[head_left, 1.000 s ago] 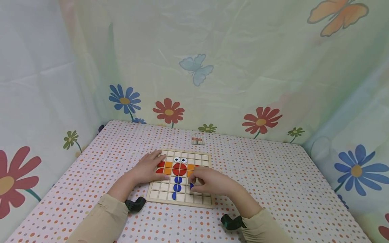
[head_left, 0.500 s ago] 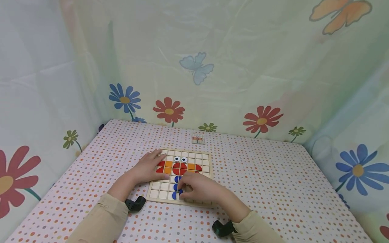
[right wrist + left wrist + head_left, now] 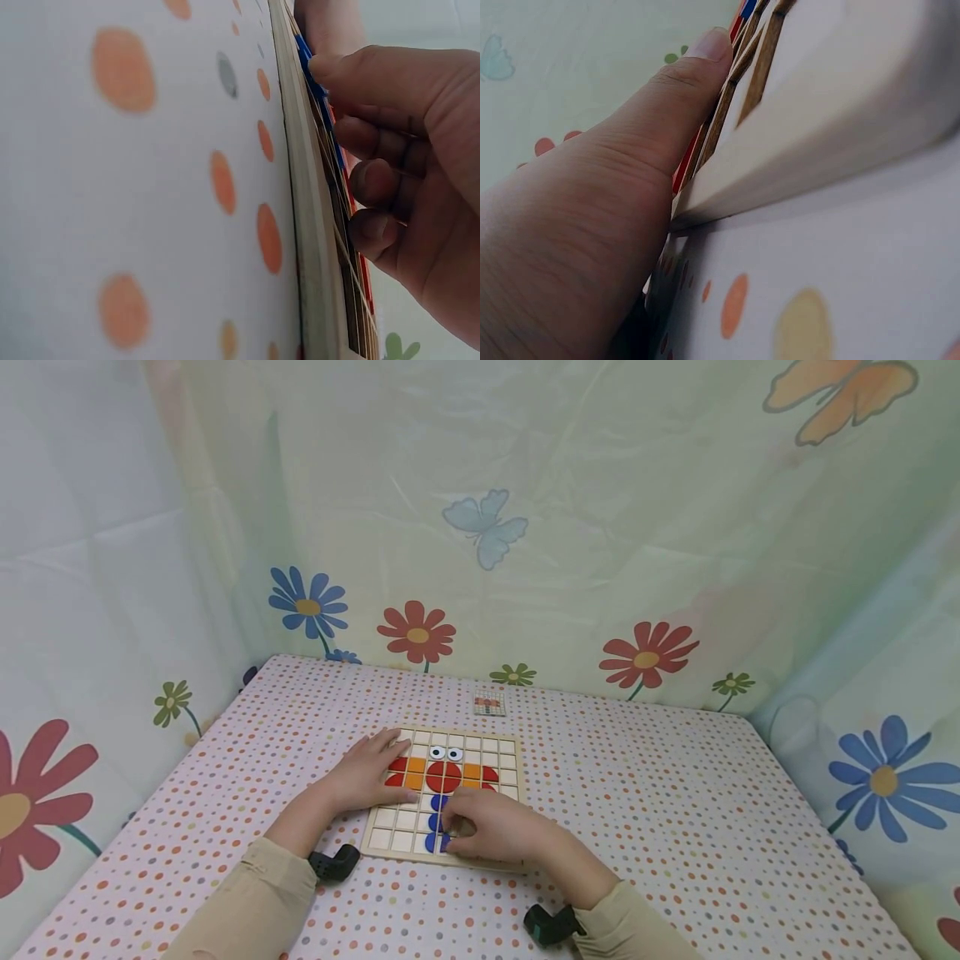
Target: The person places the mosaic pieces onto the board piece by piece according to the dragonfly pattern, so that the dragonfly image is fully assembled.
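Observation:
A wooden grid board [image 3: 401,852] lies on the table, with tiles set in its cells. Two eye tiles [image 3: 446,753] sit above a red circle [image 3: 442,778], flanked by orange tiles [image 3: 415,772] and red tiles. Below runs a column of blue tiles [image 3: 436,823]. My left hand [image 3: 363,777] rests over the board's left side, fingers spread, its thumb [image 3: 667,105] lying across the frame. At the column's bottom, my right hand [image 3: 498,827] has thumb and fingertips on a small blue tile [image 3: 446,842]; its other fingers curl above the grid [image 3: 375,184].
Behind the board lies a small picture card [image 3: 489,702] with a similar pattern. A dotted cloth [image 3: 637,793] covers the table. Flower-printed curtains [image 3: 562,635] hang at the back and both sides. Black wrist mounts [image 3: 551,925] sit near the sleeves.
My right hand has moved left from the board's right side, bringing a blue tile to the bottom of the blue column. The hand then shifts only slightly. My left hand stays put.

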{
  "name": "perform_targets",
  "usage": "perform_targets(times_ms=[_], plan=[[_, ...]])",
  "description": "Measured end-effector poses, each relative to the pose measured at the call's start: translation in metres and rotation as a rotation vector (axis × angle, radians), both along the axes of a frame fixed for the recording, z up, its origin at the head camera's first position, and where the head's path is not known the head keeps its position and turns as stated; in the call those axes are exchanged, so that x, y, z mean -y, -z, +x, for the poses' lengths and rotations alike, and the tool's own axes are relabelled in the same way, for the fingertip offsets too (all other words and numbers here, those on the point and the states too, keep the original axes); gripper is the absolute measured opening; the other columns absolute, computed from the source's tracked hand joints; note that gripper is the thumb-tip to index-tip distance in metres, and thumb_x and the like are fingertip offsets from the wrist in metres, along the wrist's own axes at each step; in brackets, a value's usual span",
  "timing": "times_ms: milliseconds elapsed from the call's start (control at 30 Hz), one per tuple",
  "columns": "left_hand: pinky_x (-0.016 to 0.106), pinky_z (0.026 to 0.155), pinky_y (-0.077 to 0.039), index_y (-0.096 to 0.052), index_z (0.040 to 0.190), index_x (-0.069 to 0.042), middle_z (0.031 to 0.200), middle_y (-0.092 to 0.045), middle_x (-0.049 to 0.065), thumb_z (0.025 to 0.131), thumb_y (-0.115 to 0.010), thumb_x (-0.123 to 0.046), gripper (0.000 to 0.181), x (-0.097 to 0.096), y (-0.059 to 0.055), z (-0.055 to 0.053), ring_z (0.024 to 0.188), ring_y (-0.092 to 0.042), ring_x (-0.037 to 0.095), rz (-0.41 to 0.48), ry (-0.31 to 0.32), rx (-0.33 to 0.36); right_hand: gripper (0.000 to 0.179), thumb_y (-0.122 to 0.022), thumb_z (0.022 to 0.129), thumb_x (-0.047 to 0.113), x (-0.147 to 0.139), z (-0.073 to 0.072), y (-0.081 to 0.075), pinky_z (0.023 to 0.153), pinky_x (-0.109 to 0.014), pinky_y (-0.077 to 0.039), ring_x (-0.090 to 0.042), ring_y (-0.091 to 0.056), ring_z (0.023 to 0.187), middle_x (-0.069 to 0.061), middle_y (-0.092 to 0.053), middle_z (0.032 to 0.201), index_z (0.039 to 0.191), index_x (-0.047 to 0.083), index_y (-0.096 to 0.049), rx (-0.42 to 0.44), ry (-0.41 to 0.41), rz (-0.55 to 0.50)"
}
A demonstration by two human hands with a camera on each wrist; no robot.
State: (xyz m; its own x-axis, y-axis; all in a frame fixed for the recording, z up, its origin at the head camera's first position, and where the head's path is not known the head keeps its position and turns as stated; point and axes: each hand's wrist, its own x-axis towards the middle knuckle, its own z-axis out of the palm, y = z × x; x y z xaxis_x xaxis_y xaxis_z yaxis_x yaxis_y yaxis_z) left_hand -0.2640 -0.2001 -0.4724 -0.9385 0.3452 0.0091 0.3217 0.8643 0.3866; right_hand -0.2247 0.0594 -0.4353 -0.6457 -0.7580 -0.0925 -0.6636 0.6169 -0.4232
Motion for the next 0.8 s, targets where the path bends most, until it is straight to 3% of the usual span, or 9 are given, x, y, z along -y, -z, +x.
perform_targets(times_ms=[533,667,800], plan=[[0.059,0.122,-0.019,-0.037,0.154,-0.018,0.164,-0.022,0.009,0.076,-0.065,-0.076,0.102,0.0,-0.002,0.001,0.151,-0.019,0.038,0.001,-0.008,0.008,0.013,-0.07,0.091,0.041,0.004,0.005,0.003,0.063,-0.019,-0.042,-0.001,-0.047,0.073,0.014,-0.053,0.085,0.09,0.031,-0.062,-0.073,0.002,0.028],[0.059,0.123,-0.018,-0.037,0.154,-0.018,0.164,-0.022,0.009,0.076,-0.065,-0.076,0.101,0.0,-0.002,0.002,0.152,-0.019,0.037,0.008,-0.011,0.011,0.013,-0.069,0.091,0.041,0.0,0.004,-0.002,0.068,-0.019,-0.045,-0.001,-0.05,0.076,0.016,-0.057,0.088,0.093,0.029,-0.065,-0.073,0.02,0.026],[0.058,0.123,-0.016,-0.037,0.154,-0.018,0.165,-0.022,0.009,0.077,-0.063,-0.076,0.1,-0.001,0.0,0.003,0.152,-0.018,0.037,0.018,-0.01,0.019,0.014,-0.067,0.094,0.038,-0.013,-0.001,-0.012,0.075,-0.023,-0.05,-0.003,-0.055,0.082,0.015,-0.062,0.094,0.098,0.025,-0.067,-0.093,0.086,0.002]])
